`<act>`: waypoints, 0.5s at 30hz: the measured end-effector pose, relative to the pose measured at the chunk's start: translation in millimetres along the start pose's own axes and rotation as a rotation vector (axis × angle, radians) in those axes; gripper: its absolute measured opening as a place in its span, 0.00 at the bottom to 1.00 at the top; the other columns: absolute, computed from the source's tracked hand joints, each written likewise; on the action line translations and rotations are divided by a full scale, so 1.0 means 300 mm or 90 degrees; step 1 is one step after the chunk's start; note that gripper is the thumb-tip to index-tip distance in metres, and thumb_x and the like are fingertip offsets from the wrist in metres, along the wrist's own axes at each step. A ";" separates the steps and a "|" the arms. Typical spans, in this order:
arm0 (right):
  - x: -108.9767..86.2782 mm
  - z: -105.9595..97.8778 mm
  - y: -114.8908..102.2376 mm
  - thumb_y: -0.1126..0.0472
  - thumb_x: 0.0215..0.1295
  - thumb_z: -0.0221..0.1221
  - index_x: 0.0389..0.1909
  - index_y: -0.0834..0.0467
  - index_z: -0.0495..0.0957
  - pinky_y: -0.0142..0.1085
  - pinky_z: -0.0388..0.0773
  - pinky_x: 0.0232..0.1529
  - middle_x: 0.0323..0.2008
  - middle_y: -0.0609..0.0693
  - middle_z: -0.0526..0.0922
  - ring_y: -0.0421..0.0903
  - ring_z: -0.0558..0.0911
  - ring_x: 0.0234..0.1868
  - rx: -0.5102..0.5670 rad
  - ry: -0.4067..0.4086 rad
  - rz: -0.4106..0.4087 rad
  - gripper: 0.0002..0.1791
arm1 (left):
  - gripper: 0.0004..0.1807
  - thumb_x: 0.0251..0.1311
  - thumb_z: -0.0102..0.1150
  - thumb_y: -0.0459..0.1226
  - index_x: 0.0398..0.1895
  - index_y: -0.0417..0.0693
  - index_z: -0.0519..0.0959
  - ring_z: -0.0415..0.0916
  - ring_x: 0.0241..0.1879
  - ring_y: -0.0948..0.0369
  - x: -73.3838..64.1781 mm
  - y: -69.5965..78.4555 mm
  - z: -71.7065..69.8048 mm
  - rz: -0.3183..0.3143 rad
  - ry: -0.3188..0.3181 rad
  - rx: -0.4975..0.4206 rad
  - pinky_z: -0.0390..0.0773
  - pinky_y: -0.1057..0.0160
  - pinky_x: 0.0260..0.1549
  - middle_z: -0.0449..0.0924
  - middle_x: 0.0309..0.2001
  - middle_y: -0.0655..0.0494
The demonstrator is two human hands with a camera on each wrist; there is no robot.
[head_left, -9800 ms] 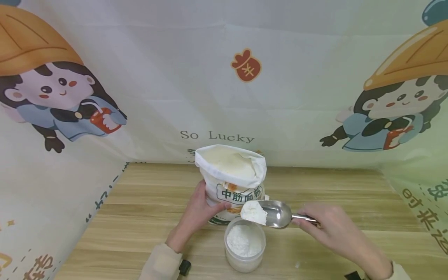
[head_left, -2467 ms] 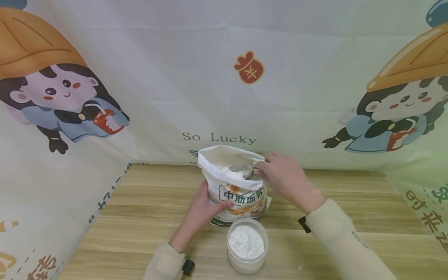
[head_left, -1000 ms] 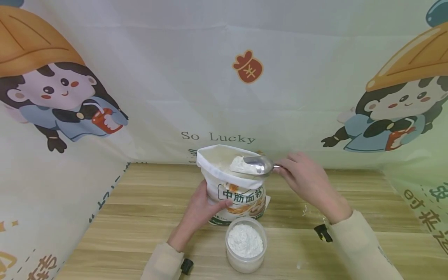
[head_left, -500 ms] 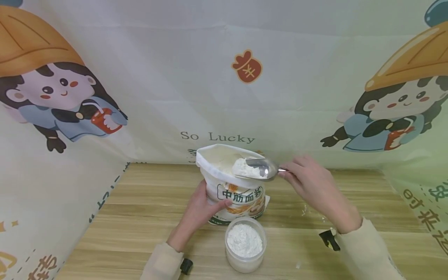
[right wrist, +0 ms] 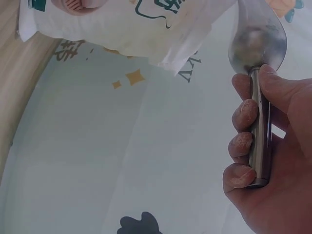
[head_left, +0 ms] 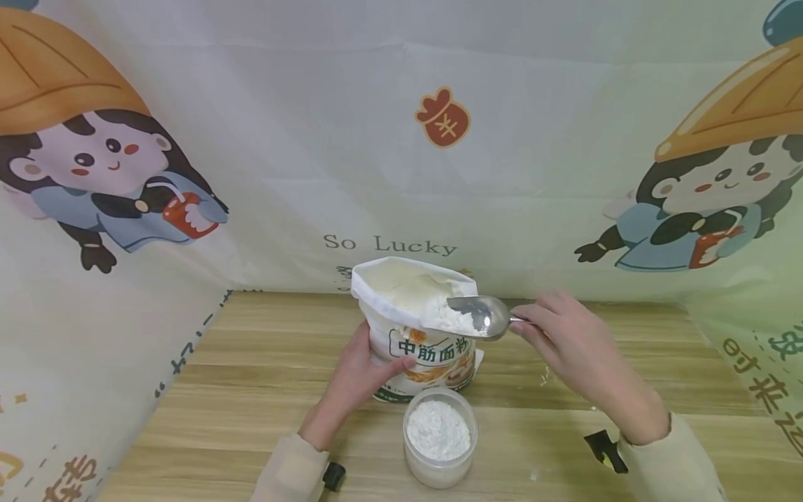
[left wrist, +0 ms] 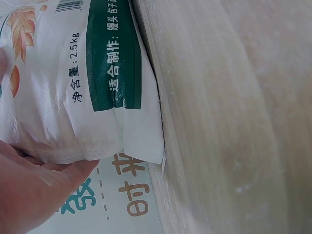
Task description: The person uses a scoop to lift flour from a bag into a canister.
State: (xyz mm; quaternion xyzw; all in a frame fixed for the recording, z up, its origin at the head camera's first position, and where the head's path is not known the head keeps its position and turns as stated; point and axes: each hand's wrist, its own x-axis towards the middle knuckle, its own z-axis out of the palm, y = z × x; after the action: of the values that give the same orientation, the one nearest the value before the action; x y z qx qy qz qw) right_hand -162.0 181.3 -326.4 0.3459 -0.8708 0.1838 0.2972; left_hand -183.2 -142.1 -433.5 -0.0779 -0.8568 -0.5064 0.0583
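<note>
A white flour bag stands with its top folded out, pale flour inside. My left hand grips its left side, thumb across the front; in the left wrist view the fingers of that hand go behind the bag. My right hand holds a metal scoop by its handle, with white flour heaped in it, over the bag's front right rim. The right wrist view has the fingers curled round the scoop handle. In front of the bag, a clear round tub contains white flour.
The wooden table bears specks of flour right of the bag. A printed cloth hangs behind the table and along both sides. Black straps show at both wrists beside the cream sleeves.
My right hand dug the scoop into the bag, lifted it out with flour, and has since shifted right and toward me. The tub holds more flour than at first. My left hand stays put.
</note>
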 end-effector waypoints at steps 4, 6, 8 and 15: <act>-0.020 -0.008 -0.004 0.52 0.76 0.59 0.43 0.57 0.87 0.38 0.74 0.31 0.33 0.44 0.83 0.44 0.74 0.35 0.003 0.007 -0.010 0.14 | 0.50 0.51 0.81 0.49 0.73 0.44 0.64 0.76 0.62 0.49 0.001 -0.003 0.000 0.003 0.000 -0.002 0.72 0.43 0.67 0.78 0.60 0.47; -0.027 -0.013 -0.008 0.51 0.77 0.58 0.43 0.56 0.87 0.38 0.74 0.31 0.33 0.43 0.83 0.43 0.74 0.35 0.006 0.004 -0.012 0.15 | 0.50 0.51 0.81 0.48 0.74 0.44 0.64 0.76 0.62 0.49 0.002 -0.005 0.000 0.004 0.000 -0.005 0.71 0.43 0.67 0.78 0.61 0.47; -0.034 -0.018 -0.013 0.51 0.76 0.58 0.43 0.55 0.87 0.37 0.74 0.30 0.34 0.42 0.83 0.42 0.74 0.35 0.008 -0.002 -0.013 0.14 | 0.50 0.52 0.81 0.49 0.74 0.44 0.64 0.75 0.62 0.49 0.002 -0.006 0.000 0.004 -0.001 -0.006 0.71 0.43 0.67 0.77 0.61 0.46; -0.076 -0.027 -0.028 0.56 0.70 0.65 0.43 0.52 0.87 0.32 0.70 0.30 0.32 0.37 0.78 0.37 0.70 0.33 0.020 -0.037 -0.014 0.06 | 0.52 0.51 0.80 0.50 0.75 0.42 0.62 0.73 0.65 0.47 0.003 -0.007 0.003 0.006 0.000 0.007 0.70 0.43 0.68 0.76 0.64 0.44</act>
State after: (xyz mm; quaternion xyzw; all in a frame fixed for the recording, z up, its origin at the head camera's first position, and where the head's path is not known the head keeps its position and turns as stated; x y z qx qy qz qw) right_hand -139.5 191.0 -333.9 0.3653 -0.8722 0.1842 0.2682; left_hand -184.7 -142.3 -435.5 -0.0815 -0.8594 -0.5011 0.0613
